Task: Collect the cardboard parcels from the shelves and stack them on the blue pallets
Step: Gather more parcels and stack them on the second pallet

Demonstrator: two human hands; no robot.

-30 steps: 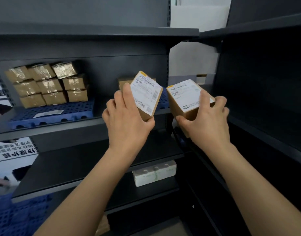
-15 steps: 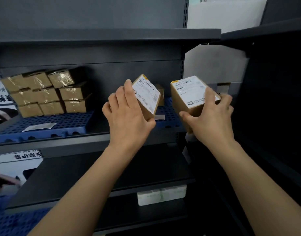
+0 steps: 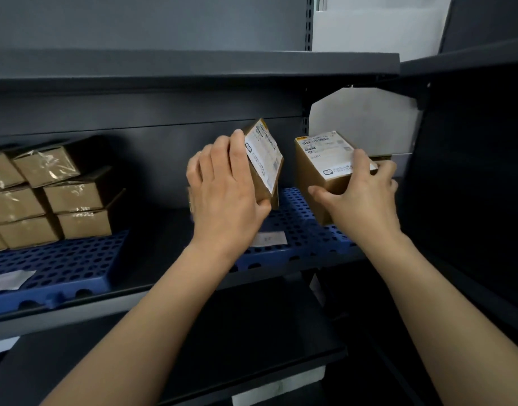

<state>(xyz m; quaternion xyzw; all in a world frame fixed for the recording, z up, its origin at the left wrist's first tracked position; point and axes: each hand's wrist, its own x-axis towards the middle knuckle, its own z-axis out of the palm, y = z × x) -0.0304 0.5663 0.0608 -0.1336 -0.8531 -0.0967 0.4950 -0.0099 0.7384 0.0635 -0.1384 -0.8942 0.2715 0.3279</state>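
The left hand (image 3: 222, 197) grips a tilted parcel (image 3: 263, 162) and the right hand (image 3: 360, 194) grips another parcel (image 3: 325, 162), both above the blue pallet (image 3: 296, 227) at the shelf's right end. One-handed holds could slip, or the parcels could land crooked.

Single head-worn view, facing forward at shelving (image 3: 193, 65), close range

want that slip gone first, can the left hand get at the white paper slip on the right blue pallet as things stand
Probably not yet: the left hand is full, gripping a labelled cardboard parcel just above the white paper slip on the blue perforated pallet.
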